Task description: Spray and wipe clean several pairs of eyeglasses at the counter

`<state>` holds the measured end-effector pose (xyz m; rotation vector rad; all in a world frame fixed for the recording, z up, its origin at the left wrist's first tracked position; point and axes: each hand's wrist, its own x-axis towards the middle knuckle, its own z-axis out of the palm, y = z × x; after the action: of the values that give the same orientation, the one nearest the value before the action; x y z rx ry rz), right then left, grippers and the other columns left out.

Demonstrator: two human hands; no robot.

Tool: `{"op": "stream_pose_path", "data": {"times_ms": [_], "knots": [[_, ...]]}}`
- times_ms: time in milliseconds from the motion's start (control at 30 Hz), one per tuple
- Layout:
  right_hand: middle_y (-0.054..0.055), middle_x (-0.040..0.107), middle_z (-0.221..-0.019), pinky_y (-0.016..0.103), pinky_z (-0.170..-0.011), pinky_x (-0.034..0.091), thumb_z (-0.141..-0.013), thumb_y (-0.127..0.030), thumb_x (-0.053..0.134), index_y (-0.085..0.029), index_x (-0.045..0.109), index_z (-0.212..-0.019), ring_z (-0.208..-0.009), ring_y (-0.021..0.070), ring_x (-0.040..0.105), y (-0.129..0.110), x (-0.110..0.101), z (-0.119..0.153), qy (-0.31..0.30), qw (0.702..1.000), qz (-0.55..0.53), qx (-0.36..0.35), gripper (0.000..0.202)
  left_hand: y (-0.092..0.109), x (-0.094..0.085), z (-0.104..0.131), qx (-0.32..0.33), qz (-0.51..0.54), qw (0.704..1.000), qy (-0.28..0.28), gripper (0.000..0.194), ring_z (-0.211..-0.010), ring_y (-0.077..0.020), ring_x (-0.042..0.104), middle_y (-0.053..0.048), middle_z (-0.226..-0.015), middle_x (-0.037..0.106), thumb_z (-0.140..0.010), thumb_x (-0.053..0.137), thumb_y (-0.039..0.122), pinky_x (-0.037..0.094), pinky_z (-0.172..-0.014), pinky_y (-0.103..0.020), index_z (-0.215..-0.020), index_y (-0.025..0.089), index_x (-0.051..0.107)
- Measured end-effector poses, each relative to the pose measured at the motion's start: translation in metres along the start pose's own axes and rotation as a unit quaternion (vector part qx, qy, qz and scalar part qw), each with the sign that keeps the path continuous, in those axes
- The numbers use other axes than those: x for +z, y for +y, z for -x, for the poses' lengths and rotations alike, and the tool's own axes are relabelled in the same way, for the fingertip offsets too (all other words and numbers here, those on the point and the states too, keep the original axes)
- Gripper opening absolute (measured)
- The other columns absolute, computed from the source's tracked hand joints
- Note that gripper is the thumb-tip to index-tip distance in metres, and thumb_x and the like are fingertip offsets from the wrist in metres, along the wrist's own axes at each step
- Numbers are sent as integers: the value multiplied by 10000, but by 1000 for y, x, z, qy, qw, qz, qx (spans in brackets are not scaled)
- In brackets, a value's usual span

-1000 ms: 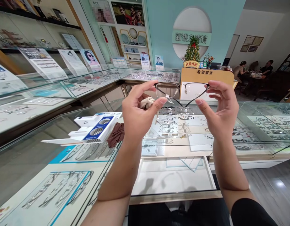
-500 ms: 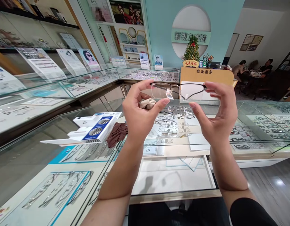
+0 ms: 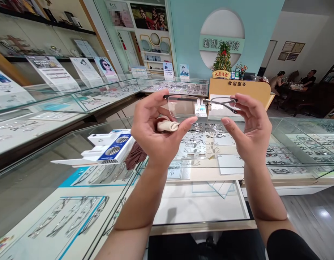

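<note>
A pair of eyeglasses (image 3: 184, 105) with a dark upper rim is held up level between my two hands, above the glass counter. My left hand (image 3: 156, 133) pinches its left end and also keeps a crumpled pale cloth (image 3: 167, 125) tucked against the palm. At the other end, the fingers of my right hand (image 3: 252, 133) grip the frame's right corner, the thumb standing apart below. A small white tag (image 3: 200, 108) hangs near the middle of the glasses. The temples fold back behind the lenses, partly hidden.
On the glass counter to the left are a blue-and-white box (image 3: 112, 148) and a brown cloth (image 3: 136, 156). An open white drawer (image 3: 199, 209) lies below my hands. Display cases hold rows of glasses (image 3: 278, 159). Two people sit at a far table, behind a wooden cashier desk (image 3: 240, 94).
The glasses have turned: their left lens now looks larger and nearer, the right narrower. My left hand has shifted slightly left and closer, and the pale cloth shows more.
</note>
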<state>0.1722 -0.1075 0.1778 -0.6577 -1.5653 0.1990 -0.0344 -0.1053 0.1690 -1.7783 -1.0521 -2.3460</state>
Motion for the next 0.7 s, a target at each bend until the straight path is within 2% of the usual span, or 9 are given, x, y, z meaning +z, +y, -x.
{"op": "stream_pose_path", "data": {"times_ms": [100, 200, 367, 467, 567, 700], "knots": [[86, 685, -1440, 577, -1202, 568, -939, -416, 783, -337, 640, -1378, -1389, 326, 650, -3, 1, 0, 1, 1000, -30, -9, 469, -2, 0, 1, -4, 11, 1000, 12, 725, -956, -235, 758, -40, -1310, 771, -759, 866, 749, 402, -488, -339, -1286, 301, 648], [72, 712, -1421, 552, -1230, 554, -928, -371, 798, -339, 665, -1336, -1357, 299, 679, -6, 3, 0, 2, 997, -74, -21, 430, -5, 0, 1, -37, 36, 999, -15, 772, -953, -241, 759, -49, -1362, 755, -733, 900, 721, 428, -508, -348, -1333, 330, 612], [67, 781, -1328, 545, -1156, 611, -1038, -476, 615, -300, 720, -1254, -1281, 278, 746, 0, 4, -3, 25, 992, -125, 16, 298, -8, 3, -1, -64, 46, 996, -35, 768, -982, -251, 746, -77, -1357, 744, -674, 963, 665, 504, -564, -370, -1281, 342, 620], [52, 793, -1311, 518, -1060, 667, -1068, -550, 524, -322, 737, -1263, -1240, 262, 769, 10, 0, -6, -2, 994, -101, 50, 368, -13, 6, -2, -81, 62, 993, -55, 830, -1069, -271, 727, -78, -1358, 725, -637, 995, 632, 514, -592, -356, -1321, 348, 619], [62, 795, -1313, 498, -1003, 692, -1050, -583, 538, -321, 744, -1298, -1210, 265, 783, 18, -5, -10, -32, 993, -97, 58, 415, -20, 8, -3, -105, 93, 986, -86, 883, -1125, -280, 716, -85, -1343, 712, -629, 1009, 607, 516, -605, -334, -1378, 353, 618], [94, 795, -1299, 516, -1010, 688, -1065, -616, 458, -287, 731, -1360, -1237, 282, 777, 22, -9, -12, -59, 991, -106, 59, 519, -26, 11, -6, -110, 134, 982, -82, 829, -1016, -237, 720, -89, -1243, 737, -599, 1015, 627, 523, -628, -315, -1291, 324, 673]]}}
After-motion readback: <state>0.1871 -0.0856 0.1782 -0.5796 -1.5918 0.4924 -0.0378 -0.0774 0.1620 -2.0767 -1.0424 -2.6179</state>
